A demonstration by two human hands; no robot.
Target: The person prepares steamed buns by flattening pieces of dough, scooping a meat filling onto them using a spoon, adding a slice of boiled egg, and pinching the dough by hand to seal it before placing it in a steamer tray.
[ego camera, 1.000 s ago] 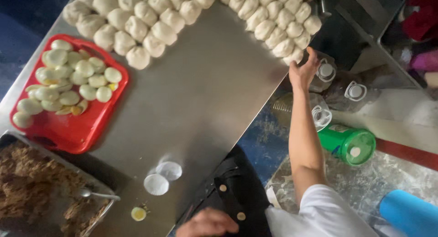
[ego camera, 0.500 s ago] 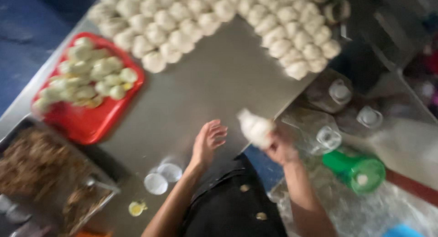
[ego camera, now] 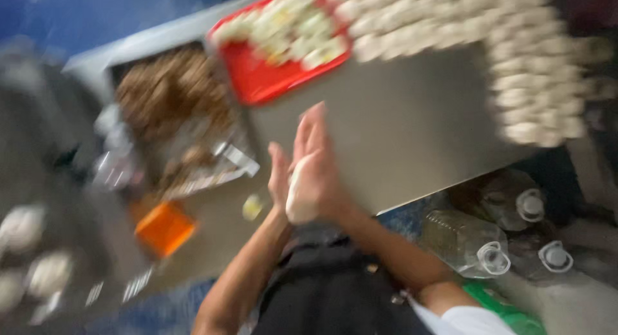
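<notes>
Steel table (ego camera: 412,129) bears red tray (ego camera: 257,77); left hand (ego camera: 279,174), right hand (ego camera: 318,164) press dough lump (ego camera: 295,192) between flat palms

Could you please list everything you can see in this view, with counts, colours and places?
Dough piece: one, white, pressed between the two palms.
Dough balls: many, white, blurred rows along the table's far and right edges.
Red tray: one, far side of the table, holding pale round pieces.
Metal tray: one, left of the red tray, holding brown filling.
Orange container: one, on the table's near left.
Steel table: one, grey.
Clear plastic bottles: at least three, white caps, on the floor at right.
Green object: one, bottom right, partly seen.
Left hand: flat against the dough.
Right hand: flat against the dough, opposite.
</notes>
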